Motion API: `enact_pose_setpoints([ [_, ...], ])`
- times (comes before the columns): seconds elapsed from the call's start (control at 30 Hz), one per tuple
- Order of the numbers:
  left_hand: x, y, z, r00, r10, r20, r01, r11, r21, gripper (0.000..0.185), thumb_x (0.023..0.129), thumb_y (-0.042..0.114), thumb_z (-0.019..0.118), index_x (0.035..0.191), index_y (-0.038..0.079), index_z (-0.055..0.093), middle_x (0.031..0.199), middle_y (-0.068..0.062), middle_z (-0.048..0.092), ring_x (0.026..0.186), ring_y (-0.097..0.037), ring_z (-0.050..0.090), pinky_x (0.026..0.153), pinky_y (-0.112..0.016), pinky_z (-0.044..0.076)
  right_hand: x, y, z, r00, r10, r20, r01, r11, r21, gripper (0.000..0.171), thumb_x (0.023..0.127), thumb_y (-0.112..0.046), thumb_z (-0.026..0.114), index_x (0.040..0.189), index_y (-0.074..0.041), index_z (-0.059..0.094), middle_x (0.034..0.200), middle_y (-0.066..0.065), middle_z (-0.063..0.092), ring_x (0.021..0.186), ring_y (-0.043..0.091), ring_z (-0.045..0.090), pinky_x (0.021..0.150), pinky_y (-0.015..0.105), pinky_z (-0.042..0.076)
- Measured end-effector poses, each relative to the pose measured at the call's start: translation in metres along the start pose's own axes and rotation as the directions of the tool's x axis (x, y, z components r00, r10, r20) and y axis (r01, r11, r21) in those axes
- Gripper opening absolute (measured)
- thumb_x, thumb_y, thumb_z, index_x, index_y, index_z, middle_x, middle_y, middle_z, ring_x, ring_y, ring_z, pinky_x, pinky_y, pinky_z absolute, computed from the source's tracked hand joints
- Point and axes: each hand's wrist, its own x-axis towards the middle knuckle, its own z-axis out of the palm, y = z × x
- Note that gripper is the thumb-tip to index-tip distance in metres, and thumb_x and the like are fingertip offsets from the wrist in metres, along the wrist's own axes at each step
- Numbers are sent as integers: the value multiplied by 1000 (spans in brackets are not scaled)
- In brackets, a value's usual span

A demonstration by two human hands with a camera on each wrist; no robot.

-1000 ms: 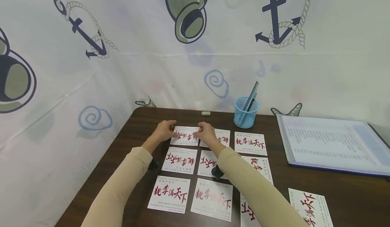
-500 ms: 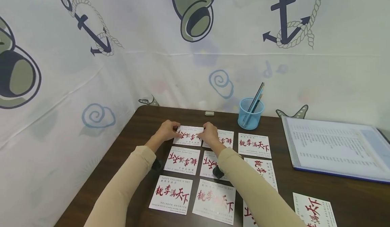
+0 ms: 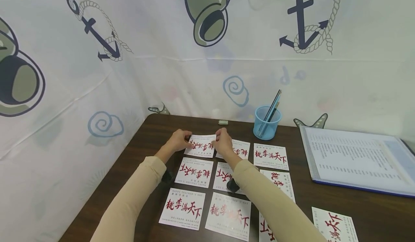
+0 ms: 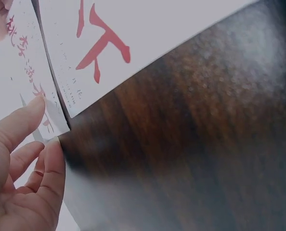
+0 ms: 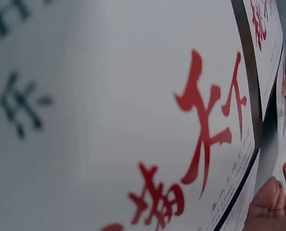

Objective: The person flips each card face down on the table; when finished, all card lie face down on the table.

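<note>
My two hands hold a white card (image 3: 201,145) with red Chinese characters at the back left of the card rows. The left hand (image 3: 176,141) pinches its left edge; in the left wrist view that hand's thumb lies over the card's printed face and its fingers under the edge. At the right edge, the right hand (image 3: 223,143) pinches the card's far corner. The card looks slightly raised and bent off the table. Similar cards lie flat around it: one (image 3: 193,172) directly in front, another (image 3: 241,148) to the right, partly covered by my right hand.
Further cards (image 3: 182,209) lie in rows on the dark wooden table (image 3: 136,152), with one card (image 3: 335,224) off at the front right. A blue cup (image 3: 266,124) with pens stands behind them. An open ring-bound booklet (image 3: 360,159) lies right, and a small eraser-like block (image 3: 223,122) sits at the back edge.
The held card looked flat on the table before; now its edge is lifted, with the right hand slightly higher. The head view has shifted a little, moving the whole scene rightward in frame.
</note>
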Motion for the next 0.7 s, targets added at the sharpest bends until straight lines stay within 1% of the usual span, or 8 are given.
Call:
enact_pose_setpoints([
  [0.13, -2, 1, -2, 1000, 16, -1, -16, 1000, -12, 64, 78, 11, 76, 135, 0, 48, 126, -21, 53, 97, -25, 58, 88, -39, 49, -1, 1, 1, 999, -34, -37, 36, 998, 60, 26, 87, 0, 60, 111, -1, 50, 89, 7, 51, 79, 21, 48, 71, 34, 43],
  [0.27, -5, 0, -5, 1000, 25, -18, -26, 998, -52, 62, 78, 10, 76, 133, 0, 49, 128, -21, 54, 100, -28, 62, 85, -39, 51, 1, 2, 0, 998, -25, -53, 34, 986, 164, 26, 86, 3, 62, 110, 0, 51, 85, 4, 51, 77, 18, 49, 70, 30, 47],
  [0.37, -8, 0, -9, 999, 18, -46, -24, 993, -118, 56, 78, 10, 76, 127, 1, 52, 122, -18, 58, 101, -28, 61, 83, -38, 51, 2, 4, -2, 999, -6, -49, 17, 970, 242, 27, 84, 6, 62, 109, 0, 52, 83, 3, 51, 74, 15, 50, 67, 26, 50],
  [0.43, -9, 0, -11, 997, 15, -70, -27, 983, -183, 48, 78, 9, 75, 121, 1, 54, 113, -16, 61, 97, -26, 61, 81, -36, 52, 3, 5, -5, 999, 13, -40, -1, 961, 276, 27, 85, 5, 62, 109, -1, 52, 83, 3, 50, 72, 14, 50, 65, 25, 49],
  [0.5, -9, 1, -14, 996, 24, -89, -47, 965, -259, 40, 80, 7, 74, 115, 1, 55, 104, -14, 62, 91, -24, 61, 79, -34, 53, 3, 5, -8, 999, 25, -32, -14, 956, 291, 27, 85, 4, 62, 109, -2, 52, 84, 3, 50, 72, 14, 51, 64, 25, 49],
  [0.57, -11, 2, -18, 995, 36, -97, -67, 937, -343, 33, 83, 7, 71, 111, 1, 55, 96, -12, 61, 86, -21, 61, 76, -32, 55, 2, 5, -12, 999, 41, -22, -33, 953, 302, 27, 86, 2, 62, 111, -3, 53, 86, 5, 52, 75, 16, 52, 67, 28, 50],
  [0.63, -13, 4, -23, 996, 34, -80, -66, 894, -443, 28, 85, 5, 68, 109, 1, 55, 92, -10, 58, 83, -19, 61, 74, -30, 55, -1, 3, -15, 998, 55, -30, -44, 953, 299, 27, 87, 0, 62, 112, -3, 53, 89, 7, 54, 77, 18, 54, 70, 31, 51],
  [0.7, -16, 7, -28, 998, 23, -57, -50, 848, -528, 25, 87, 4, 65, 109, 1, 54, 90, -8, 56, 79, -17, 60, 71, -28, 56, -4, 0, -15, 997, 47, -67, -26, 959, 282, 27, 87, -2, 63, 112, -2, 54, 93, 9, 55, 83, 20, 56, 74, 34, 51],
])
